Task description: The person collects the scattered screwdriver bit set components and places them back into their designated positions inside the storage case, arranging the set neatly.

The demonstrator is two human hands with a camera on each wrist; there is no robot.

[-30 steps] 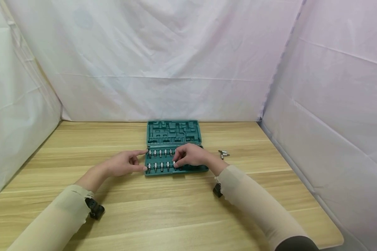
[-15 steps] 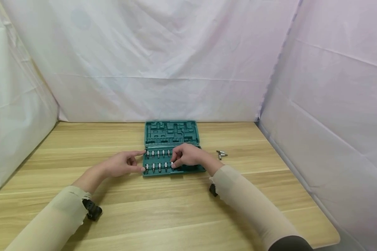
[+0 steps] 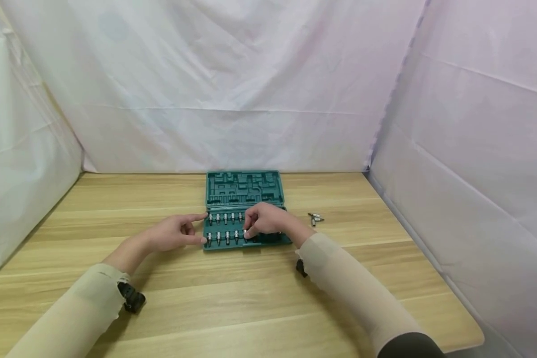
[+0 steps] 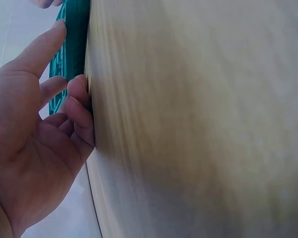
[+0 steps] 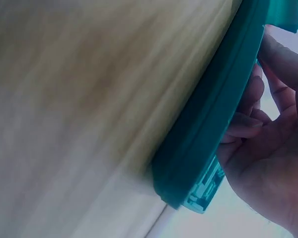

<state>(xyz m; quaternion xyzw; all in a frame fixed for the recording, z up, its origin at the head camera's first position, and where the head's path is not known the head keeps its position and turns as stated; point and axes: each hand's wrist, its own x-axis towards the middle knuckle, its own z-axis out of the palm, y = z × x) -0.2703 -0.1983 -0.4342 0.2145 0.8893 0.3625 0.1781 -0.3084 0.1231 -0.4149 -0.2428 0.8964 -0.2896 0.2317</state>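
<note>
A green plastic case (image 3: 245, 189) lies open on the table, its moulded lid folded back. Two rows of silver bit sockets (image 3: 227, 237) with dark tips fill the left part of its base. My left hand (image 3: 172, 233) steadies the case's left side: straight thumb on the front corner, index finger farther back, remaining fingers curled loosely beside the rim (image 4: 77, 39). Over the base, my right hand (image 3: 268, 221) pinches a bit socket (image 3: 245, 233) in the front row between thumb and forefinger. That hand hides much of the base's right part; in the right wrist view the case wall (image 5: 203, 129) hides its fingertips.
Several loose bit sockets (image 3: 315, 219) lie on the wooden table (image 3: 232, 303) right of the case. White cloth (image 3: 232, 89) hangs behind the table and along both sides. A black wrist camera (image 3: 132, 298) sits on the left sleeve.
The whole head view has shifted slightly left. Both hands keep nearly the same places on the case, and the right one still pinches the front-row bit socket.
</note>
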